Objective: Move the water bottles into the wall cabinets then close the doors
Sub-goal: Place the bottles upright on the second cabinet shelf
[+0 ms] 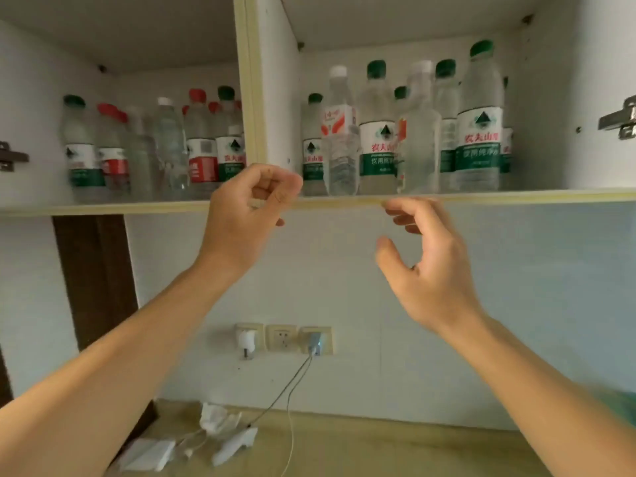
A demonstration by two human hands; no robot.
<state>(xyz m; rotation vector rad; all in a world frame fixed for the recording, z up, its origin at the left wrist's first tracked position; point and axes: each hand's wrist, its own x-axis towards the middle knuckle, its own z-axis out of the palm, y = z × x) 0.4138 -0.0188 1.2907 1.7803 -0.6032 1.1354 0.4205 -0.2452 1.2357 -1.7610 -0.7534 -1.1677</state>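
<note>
Both hands (241, 215) (430, 266) empty below bottles (478, 125) in cab. (447, 197)

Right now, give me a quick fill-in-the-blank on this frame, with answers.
1. Both hands, left hand and right hand, hold ____.
2. The bottles stand inside the ____.
3. The tallest bottle at right has a ____ cap.
4. Below the cabinets, a cable runs from the rightmost wall ____.

Answers: nothing; cabinets; green; socket
</note>
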